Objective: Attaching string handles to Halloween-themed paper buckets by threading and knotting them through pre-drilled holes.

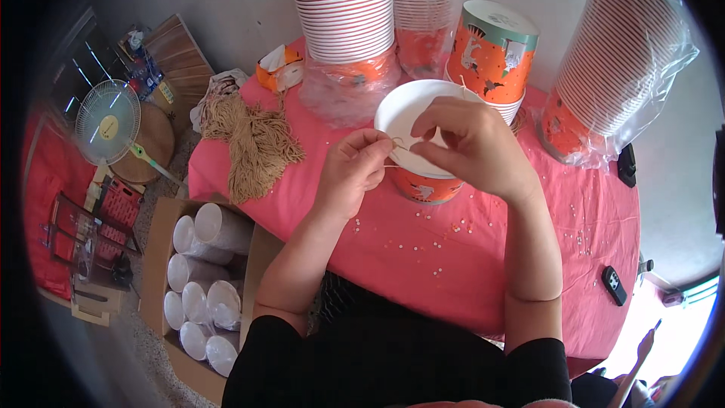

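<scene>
A paper bucket (427,189), white inside and orange with printed figures outside, stands upright on the table in front of me. My left hand (352,168) is closed in a pinch at its left rim, holding a thin tan cord (399,143) that shows as a small loop. Over the bucket's right side hangs my right hand (483,143), its thumb and index finger curved toward the loop with a gap between them. Nothing shows in that gap. The right hand's other fingers are partly hidden. A bit of cord also stands up at the far right rim.
A bundle of tan cords (257,143) lies on the pink-covered table (377,257). Tall bucket stacks (343,11) and a wrapped stack (619,53) stand behind, near an upturned bucket (495,53). Small paper bits are scattered about. A carton (260,264) of wrapped buckets stands left.
</scene>
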{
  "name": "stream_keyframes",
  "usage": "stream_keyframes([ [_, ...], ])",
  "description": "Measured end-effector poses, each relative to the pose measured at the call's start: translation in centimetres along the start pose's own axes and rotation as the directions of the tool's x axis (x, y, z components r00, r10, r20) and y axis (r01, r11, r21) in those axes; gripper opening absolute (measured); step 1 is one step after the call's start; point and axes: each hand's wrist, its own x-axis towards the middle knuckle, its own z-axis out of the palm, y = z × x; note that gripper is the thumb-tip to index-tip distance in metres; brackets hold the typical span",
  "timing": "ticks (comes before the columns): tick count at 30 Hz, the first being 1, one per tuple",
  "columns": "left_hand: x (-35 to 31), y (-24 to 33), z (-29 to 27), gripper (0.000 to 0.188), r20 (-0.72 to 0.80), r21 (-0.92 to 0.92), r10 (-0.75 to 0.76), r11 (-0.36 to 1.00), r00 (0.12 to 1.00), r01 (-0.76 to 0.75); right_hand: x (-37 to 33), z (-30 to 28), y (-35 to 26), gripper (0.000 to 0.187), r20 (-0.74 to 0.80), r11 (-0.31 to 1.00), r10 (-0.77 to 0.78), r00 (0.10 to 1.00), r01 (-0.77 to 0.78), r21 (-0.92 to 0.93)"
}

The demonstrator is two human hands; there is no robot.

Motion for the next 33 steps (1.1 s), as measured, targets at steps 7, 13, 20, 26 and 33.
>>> stream_keyframes([
  [7,0.0,-0.3,0.0,0.009,-0.001,-0.036,0.008,0.999,1.000,-0.008,0.1,1.6,0.2,0.009,-0.011,0.989,-0.074,0.997,0.072,-0.128],
  [13,-0.5,0.3,-0.3,0.014,0.114,0.067,0.066,0.995,0.991,-0.074,0.1,0.1,-0.2,0.006,-0.082,0.998,-0.055,0.995,0.054,-0.010],
  [20,-1.3,0.2,0.1,0.011,0.074,0.277,0.120,0.951,0.990,-0.136,-0.2,-0.6,-0.8,0.003,-0.058,0.998,-0.050,0.997,0.051,0.020],
  [26,-1.4,-0.3,0.3,0.010,0.082,0.145,0.092,0.984,0.992,-0.103,0.0,0.6,-0.1,0.006,-0.022,0.984,-0.175,0.984,0.175,-0.003],
  [33,-1.7,-0.4,0.3,0.011,0.082,0.180,0.123,0.974,0.989,-0.136,0.1,1.3,0.0,0.007,0.018,0.977,-0.188,0.982,0.189,-0.096],
])
